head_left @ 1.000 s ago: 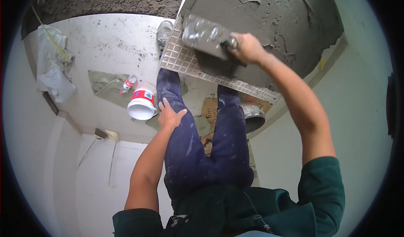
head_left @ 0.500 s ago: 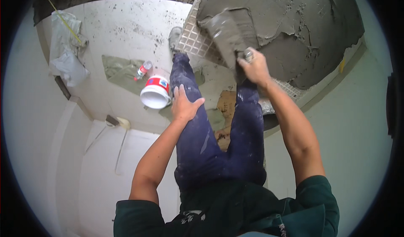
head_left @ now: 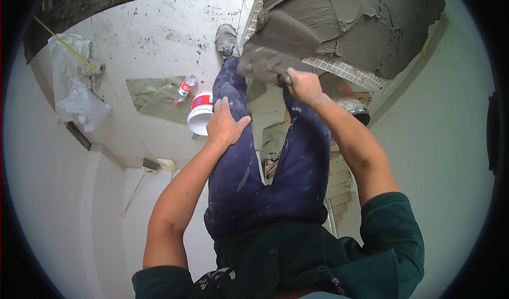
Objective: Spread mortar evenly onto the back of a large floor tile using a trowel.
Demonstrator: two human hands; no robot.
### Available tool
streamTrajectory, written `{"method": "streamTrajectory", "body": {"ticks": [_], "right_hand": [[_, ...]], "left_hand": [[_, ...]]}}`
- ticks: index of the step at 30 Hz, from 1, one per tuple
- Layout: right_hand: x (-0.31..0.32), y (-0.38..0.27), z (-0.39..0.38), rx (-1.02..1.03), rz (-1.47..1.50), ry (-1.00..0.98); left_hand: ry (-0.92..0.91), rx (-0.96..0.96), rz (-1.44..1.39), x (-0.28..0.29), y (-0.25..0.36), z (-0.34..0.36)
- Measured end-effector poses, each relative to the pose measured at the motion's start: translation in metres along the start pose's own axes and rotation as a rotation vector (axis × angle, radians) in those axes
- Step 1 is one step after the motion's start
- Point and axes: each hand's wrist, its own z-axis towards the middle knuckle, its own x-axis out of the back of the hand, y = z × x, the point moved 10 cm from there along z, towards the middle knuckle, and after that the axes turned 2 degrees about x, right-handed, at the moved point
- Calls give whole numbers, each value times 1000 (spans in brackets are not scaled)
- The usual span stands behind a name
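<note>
In my right hand (head_left: 306,88) is the handle of a plastering trowel (head_left: 265,65), its broad blade smeared with grey mortar. The blade lies at the near-left edge of a panel (head_left: 347,72) with a small-tile grid pattern. Thick wet mortar (head_left: 366,23) covers most of that panel, ridged and uneven, and the pale grid shows along its near edge. My left hand (head_left: 225,126) rests on my left thigh, fingers spread, holding nothing. Both legs wear dusty blue trousers (head_left: 244,161).
Left of my leg stand a white bucket with a red band (head_left: 200,113) and a plastic bottle (head_left: 185,89) on a greenish sheet (head_left: 146,94). White bags (head_left: 79,87) lie far left, and a brush-like tool (head_left: 150,165) below them. A dark bucket (head_left: 358,110) sits beside my right knee.
My right hand and the trowel have moved left and slightly away from me, the blade swinging flatter toward the panel's left edge. More grey now covers the grid there. My left hand stays on the thigh.
</note>
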Motion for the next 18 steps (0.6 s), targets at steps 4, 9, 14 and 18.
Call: {"method": "streamTrajectory", "body": {"ticks": [4, 9, 14, 18], "right_hand": [[24, -34, 1, -17, 34, -33], [142, -19, 57, -191, -64, 174], [72, -74, 109, -242, 45, -17], [-14, -141, 114, -84, 254, 123]], "left_hand": [[-23, 29, 4, -12, -26, -6], [-13, 43, 71, -23, -31, -14], [-19, 49, 132, -30, -31, -11], [14, 2, 121, -40, -31, -6]]}}
